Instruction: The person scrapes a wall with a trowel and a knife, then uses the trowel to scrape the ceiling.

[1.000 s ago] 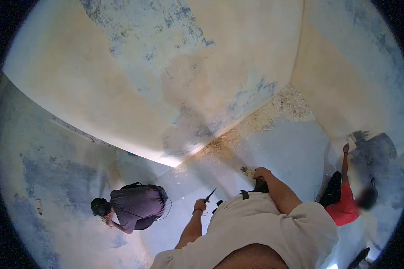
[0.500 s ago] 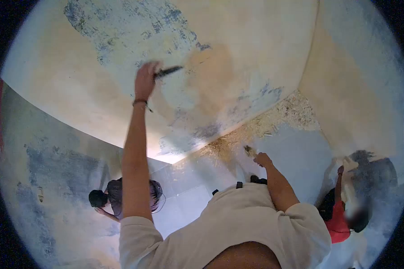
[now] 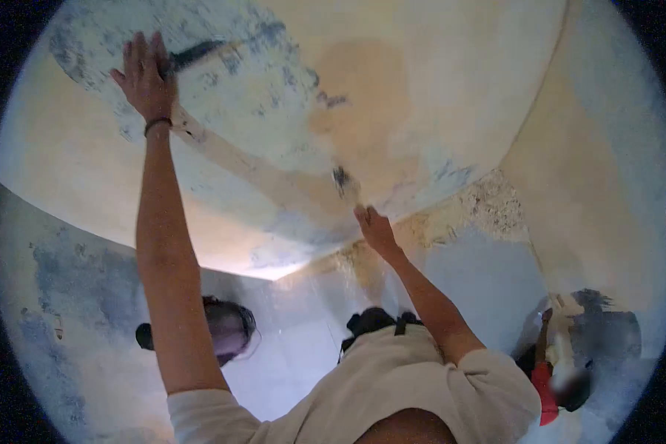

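My left hand (image 3: 146, 80) is up against the patchy wall (image 3: 259, 118) at the upper left, its fingers spread. A long dark, blurred blade-like tool (image 3: 196, 55) sticks out rightward from its thumb side, the grip hidden behind the hand. My right hand (image 3: 377, 228) is closed round the handle of a small tool (image 3: 340, 181) with a dark, blurred head. That head points up and left in front of the wall's lower part, near the tan patch; contact with the wall cannot be made out.
Light debris (image 3: 496, 203) lies along the wall's foot on the pale floor (image 3: 459, 274). A person in dark clothing (image 3: 229, 329) is at the lower left, partly behind my left arm. Another person in red (image 3: 545, 392) is at the lower right, by a wall with a dark patch (image 3: 607, 333).
My left hand has moved up and left along the wall with the dark tool, its fingers now spread. My right hand has risen leftward with its tool, from above the floor to the wall.
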{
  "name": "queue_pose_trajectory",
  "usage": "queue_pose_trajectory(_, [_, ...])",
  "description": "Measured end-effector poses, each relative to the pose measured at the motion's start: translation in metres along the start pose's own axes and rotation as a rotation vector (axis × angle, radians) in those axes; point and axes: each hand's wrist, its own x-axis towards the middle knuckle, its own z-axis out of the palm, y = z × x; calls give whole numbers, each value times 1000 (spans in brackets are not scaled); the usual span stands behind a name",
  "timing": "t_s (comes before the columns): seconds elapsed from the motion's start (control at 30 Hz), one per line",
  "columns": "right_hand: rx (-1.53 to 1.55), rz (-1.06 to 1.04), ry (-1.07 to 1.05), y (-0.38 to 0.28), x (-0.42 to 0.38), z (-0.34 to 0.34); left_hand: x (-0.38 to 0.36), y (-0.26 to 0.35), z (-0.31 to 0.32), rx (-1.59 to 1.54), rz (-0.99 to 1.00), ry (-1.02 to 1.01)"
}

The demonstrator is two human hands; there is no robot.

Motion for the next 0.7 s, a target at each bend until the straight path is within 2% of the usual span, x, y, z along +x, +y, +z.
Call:
queue_pose_trajectory(0.03, [119, 217, -34, -13, 18, -1, -4, 0, -3, -10, 8, 10])
queue_pose_trajectory(0.13, [187, 89, 227, -15, 43, 33, 7, 6, -6, -57, 16, 72])
queue_pose_trajectory(0.43, [237, 149, 178, -1, 51, 48, 7, 18, -5, -52, -19, 139])
queue_pose_trajectory(0.53, [290, 126, 275, 5, 55, 55, 8, 14, -6, -15, 13, 133])
queue_pose_trajectory(0.7, [356, 129, 306, -5, 61, 50, 9, 13, -4, -18, 53, 130])
